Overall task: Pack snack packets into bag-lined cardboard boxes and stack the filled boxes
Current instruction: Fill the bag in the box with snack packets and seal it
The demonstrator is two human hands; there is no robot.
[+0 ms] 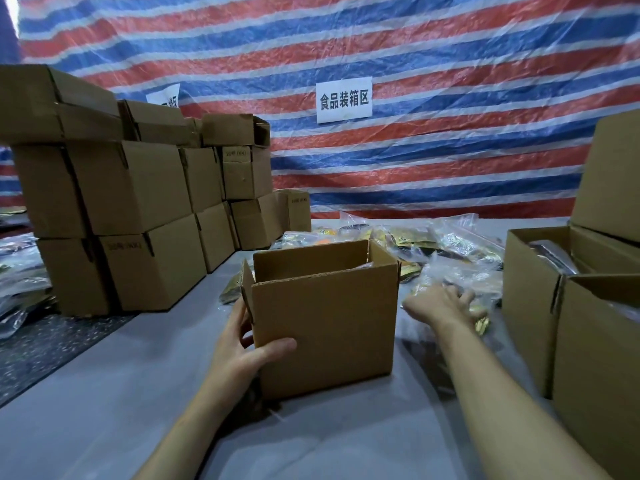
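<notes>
In the middle of the gray tabletop [138, 410] we see a small brown box [325, 327]. It stands upright and its top flaps are open. We cannot see any bag or snack inside it from here.

Our left hand [239, 351] holds the box at its left front corner. The thumb lies flat on the front side. The other fingers wrap round the corner to the left side, so this hand is clamped on the box.

Our right hand [440, 304] reaches out to the right of the box. Its fingers are stretched out and apart, and they touch the snack packets [450, 244]. The hand is a bit blurry.

The packets lie in a loose pile behind the box and to its right. Many are in clear plastic, and some are gold.

On the left stands a big stack of boxes [138, 188], three rows high. On the right, close to us, is another open box [530, 292] with something shiny in it.

Behind it all hangs a striped sheet [450, 150] in red, blue and white. A white paper sign [344, 100] with black writing is stuck on it.
</notes>
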